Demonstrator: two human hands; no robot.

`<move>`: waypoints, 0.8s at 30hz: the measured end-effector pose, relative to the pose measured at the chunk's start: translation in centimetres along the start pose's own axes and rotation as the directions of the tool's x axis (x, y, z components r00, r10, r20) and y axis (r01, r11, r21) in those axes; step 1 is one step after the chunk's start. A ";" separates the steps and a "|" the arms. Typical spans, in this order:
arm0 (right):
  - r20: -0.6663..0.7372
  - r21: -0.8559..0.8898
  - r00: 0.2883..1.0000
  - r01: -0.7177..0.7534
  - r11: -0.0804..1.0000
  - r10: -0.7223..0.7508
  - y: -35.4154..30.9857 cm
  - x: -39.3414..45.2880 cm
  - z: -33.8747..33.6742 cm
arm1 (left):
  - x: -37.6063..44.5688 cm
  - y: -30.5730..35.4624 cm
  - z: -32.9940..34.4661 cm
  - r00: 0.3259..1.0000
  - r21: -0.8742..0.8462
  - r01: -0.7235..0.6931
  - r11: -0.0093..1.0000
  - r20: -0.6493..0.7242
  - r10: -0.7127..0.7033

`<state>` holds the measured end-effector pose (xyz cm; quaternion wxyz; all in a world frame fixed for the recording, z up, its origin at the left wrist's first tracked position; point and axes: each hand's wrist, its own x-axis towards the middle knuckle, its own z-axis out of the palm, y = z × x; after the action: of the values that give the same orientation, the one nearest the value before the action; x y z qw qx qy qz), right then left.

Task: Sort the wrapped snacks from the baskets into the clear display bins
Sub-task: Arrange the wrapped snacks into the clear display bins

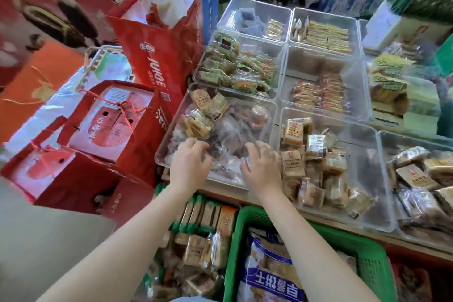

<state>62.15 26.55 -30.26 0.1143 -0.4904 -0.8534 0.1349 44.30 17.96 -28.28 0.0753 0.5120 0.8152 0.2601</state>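
Reaching forward, both bare arms go into the nearest clear bin on the left (171, 140), which holds mixed wrapped snacks (221, 135) in transparent and tan wrappers. The left hand (190, 162) has its fingers curled down into the pile; whether it really grips a packet I cannot tell, because the fingertips are hidden among the wrappers. The right hand (261, 167) lies on the same pile with fingers bent and slightly spread, and I cannot tell if it holds anything.

I count at least eight clear bins in the display. Just right of the hands, a second bin (382, 203) holds many tan square packets (293, 163). Behind it, one bin has orange-red packets (326, 93), one has green packets (235, 68), and the two bins at the back have yellow bars (328, 34) and bluish packets (250, 23).

Below the arms stands one green basket (367, 250) with a blue and white bag (272, 272) inside. Left of it lies a heap of more brown snacks (198, 250). At the left side stand several red gift bags (152, 54).
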 end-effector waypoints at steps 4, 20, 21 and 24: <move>0.068 -0.088 0.993 -0.091 0.992 0.098 -0.4 1.2 2.0 | 3.8 -2.0 -0.7 0.994 0.082 0.095 0.992 0.053 -0.100; -0.033 -0.012 0.994 -0.109 0.994 0.108 0.2 1.0 3.2 | 5.4 -1.7 0.9 0.991 0.182 -0.130 0.975 0.004 0.132; -0.044 0.005 0.994 -0.098 0.995 0.098 0.1 1.0 3.1 | 4.5 -1.2 0.1 0.999 0.012 -0.038 0.999 -0.003 0.038; -0.112 0.206 0.989 -0.075 0.976 0.099 -0.5 0.6 2.1 | 1.8 0.5 -2.2 0.956 -0.406 0.292 0.866 0.144 -0.256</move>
<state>60.80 26.56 -32.00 0.2092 -0.5205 -0.8045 0.1953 43.06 18.93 -25.91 0.2553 0.3731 0.7997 0.3951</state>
